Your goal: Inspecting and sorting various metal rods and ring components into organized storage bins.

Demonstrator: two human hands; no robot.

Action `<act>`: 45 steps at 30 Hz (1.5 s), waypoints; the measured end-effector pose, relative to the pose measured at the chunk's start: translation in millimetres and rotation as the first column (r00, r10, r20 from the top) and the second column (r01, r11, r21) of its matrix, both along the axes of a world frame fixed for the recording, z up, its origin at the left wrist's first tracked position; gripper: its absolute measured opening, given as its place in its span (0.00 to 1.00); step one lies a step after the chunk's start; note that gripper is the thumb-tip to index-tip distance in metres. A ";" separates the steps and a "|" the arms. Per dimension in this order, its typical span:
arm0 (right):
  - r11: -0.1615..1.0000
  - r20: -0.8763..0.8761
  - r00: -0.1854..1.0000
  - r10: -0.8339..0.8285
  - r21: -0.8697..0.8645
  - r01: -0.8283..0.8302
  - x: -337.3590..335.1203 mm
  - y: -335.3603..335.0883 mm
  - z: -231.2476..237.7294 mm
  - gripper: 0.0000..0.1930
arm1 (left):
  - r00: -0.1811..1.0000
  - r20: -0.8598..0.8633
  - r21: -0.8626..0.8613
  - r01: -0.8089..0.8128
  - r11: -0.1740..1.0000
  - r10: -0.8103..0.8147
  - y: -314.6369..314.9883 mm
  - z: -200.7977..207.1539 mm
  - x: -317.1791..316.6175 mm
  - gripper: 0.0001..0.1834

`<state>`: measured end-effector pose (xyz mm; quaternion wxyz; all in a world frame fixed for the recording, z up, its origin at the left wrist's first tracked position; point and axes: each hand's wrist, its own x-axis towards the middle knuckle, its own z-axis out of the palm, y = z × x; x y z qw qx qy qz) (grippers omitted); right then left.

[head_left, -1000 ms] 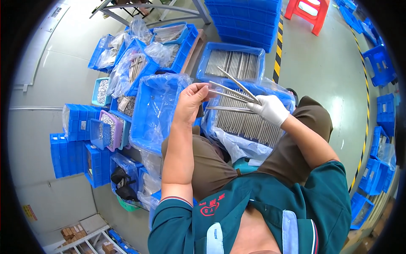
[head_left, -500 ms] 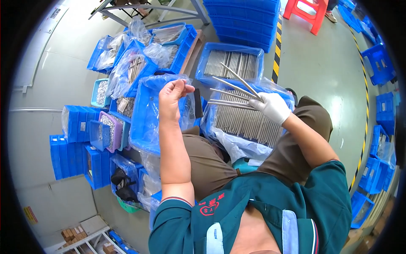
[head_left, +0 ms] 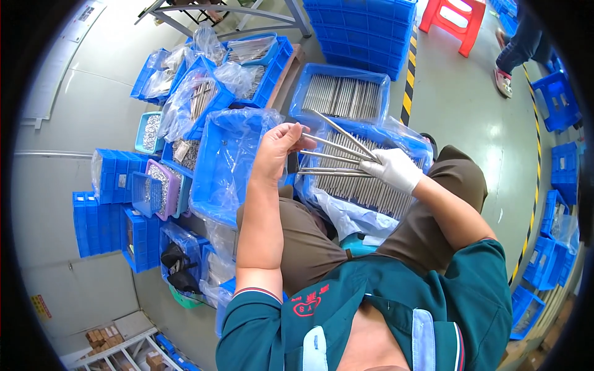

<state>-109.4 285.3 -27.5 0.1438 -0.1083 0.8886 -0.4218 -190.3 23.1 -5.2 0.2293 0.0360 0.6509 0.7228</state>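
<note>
My right hand (head_left: 394, 171), in a white glove, is closed around several slim metal rods (head_left: 339, 154) that fan out to the left. Bare and pinched, my left hand (head_left: 276, 151) has its fingertips at the free end of one of these rods. Under the rods, between my knees, a plastic-lined blue crate (head_left: 427, 145) holds many similar rods (head_left: 362, 188) in rows. Left of it stands another blue crate (head_left: 213, 154) lined with clear plastic, with few contents visible.
Beyond my hands sits a blue bin (head_left: 297, 102) of upright rods, before tall stacked crates (head_left: 362, 37). At left are trays of small metal parts (head_left: 151, 133) and bagged crates. A red stool (head_left: 453, 21) and a person's leg (head_left: 513, 52) show at far right.
My left hand has moved right to the rod ends, and the right hand has dropped slightly nearer me with the rods. A person's leg has come into view at far right.
</note>
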 end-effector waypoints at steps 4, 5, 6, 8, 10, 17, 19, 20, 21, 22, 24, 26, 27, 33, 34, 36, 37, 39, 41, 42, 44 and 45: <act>0.999 0.011 1.000 0.001 0.032 -0.001 -0.2 0.5 1.2 0.19 | 1.000 0.006 0.013 0.028 1.000 -0.028 -1.5 0.1 -0.7 0.16; 1.000 0.011 1.000 -0.002 0.031 0.001 -0.6 0.8 -0.6 0.19 | 1.000 -0.001 0.013 0.029 0.999 -0.029 -1.3 0.3 -0.9 0.14; 1.000 0.015 1.000 0.003 0.020 -0.004 -0.5 1.5 -3.6 0.19 | 1.000 0.000 0.013 0.032 0.999 -0.032 0.0 0.9 -0.7 0.14; 1.000 0.020 1.000 0.007 0.009 -0.007 0.6 2.3 -6.4 0.19 | 0.996 -0.051 0.120 0.082 0.989 -0.077 2.3 2.8 -0.3 0.13; 0.999 0.048 0.999 0.000 -0.041 0.002 1.3 2.2 -7.0 0.19 | 0.995 -0.033 0.150 0.100 0.984 -0.096 0.9 4.4 -0.7 0.13; 0.999 -0.087 0.996 -0.035 0.035 0.038 7.9 -4.6 -6.1 0.17 | 0.997 0.030 0.086 0.073 0.994 -0.076 0.4 -1.2 -0.7 0.12; 1.000 -0.034 0.999 -0.029 0.000 0.029 8.4 -5.1 -9.9 0.17 | 0.996 0.037 0.050 0.076 0.996 -0.078 1.4 -1.2 0.2 0.13; 1.000 -0.032 0.999 -0.029 0.001 0.029 8.9 -4.7 -9.9 0.17 | 0.996 0.043 0.012 0.080 0.997 -0.080 2.1 -1.2 0.6 0.13; 0.994 -0.098 0.995 -0.022 0.105 0.032 10.1 -5.6 -6.7 0.17 | 0.996 0.047 0.012 0.079 0.997 -0.079 1.7 -1.3 1.6 0.13; 0.977 -0.163 0.987 -0.007 0.208 0.041 11.3 -6.4 -5.3 0.17 | 0.994 0.078 -0.054 0.079 0.995 -0.074 1.5 -1.6 1.9 0.14; 0.955 -0.303 0.953 0.021 0.288 0.070 11.2 -7.0 -6.4 0.17 | 0.992 0.111 -0.120 0.078 0.990 -0.065 1.4 -3.9 1.5 0.15; 0.940 -0.289 0.957 0.030 0.333 0.071 10.0 -8.7 -2.1 0.17 | 0.996 0.067 -0.167 0.061 0.984 -0.050 1.9 -8.0 1.1 0.16; 0.940 -0.287 0.957 0.031 0.335 0.070 9.0 -8.1 -2.5 0.17 | 0.996 0.071 -0.096 0.060 0.994 -0.053 3.3 -9.7 2.0 0.15; 0.998 0.079 0.996 -0.042 -0.040 0.045 4.6 -9.2 -8.0 0.20 | 0.985 -0.008 0.202 0.172 0.964 -0.174 12.0 -12.1 5.4 0.13; 0.998 0.078 0.996 -0.042 -0.041 0.046 3.9 -9.8 -3.3 0.20 | 0.985 -0.010 0.192 0.168 0.967 -0.170 12.0 -9.7 5.9 0.13; 0.978 -0.073 0.997 0.000 0.207 0.015 2.2 -10.7 3.5 0.20 | 0.993 -0.011 0.152 0.121 0.981 -0.121 10.9 -10.4 6.3 0.11; 0.969 -0.131 0.991 0.014 0.248 0.019 0.8 -8.4 0.7 0.19 | 0.999 0.025 0.105 0.041 0.994 -0.044 7.2 -12.9 5.1 0.10; 0.968 -0.113 0.993 0.014 0.249 0.015 -0.6 -9.0 5.8 0.19 | 0.997 0.032 0.037 -0.070 0.997 0.069 7.8 -12.1 3.9 0.10; 0.984 -0.065 0.998 -0.012 0.175 0.023 -1.2 -8.1 -2.8 0.22 | 0.998 0.019 0.025 -0.065 0.998 0.065 7.9 -10.1 2.6 0.10; 1.000 0.065 0.998 -0.024 0.001 0.024 -0.8 -9.3 -3.4 0.23 | 0.998 0.010 0.009 -0.062 0.998 0.062 8.0 -8.0 2.8 0.10; 0.986 0.332 0.941 0.069 -0.165 -0.014 -3.1 -3.7 0.6 0.25 | 0.995 -0.085 0.026 -0.048 0.999 0.050 8.7 -3.5 3.9 0.12; 0.986 0.332 0.941 0.069 -0.167 -0.014 -3.5 -3.3 6.9 0.25 | 0.983 -0.177 0.041 -0.036 0.999 0.043 9.1 0.2 4.8 0.13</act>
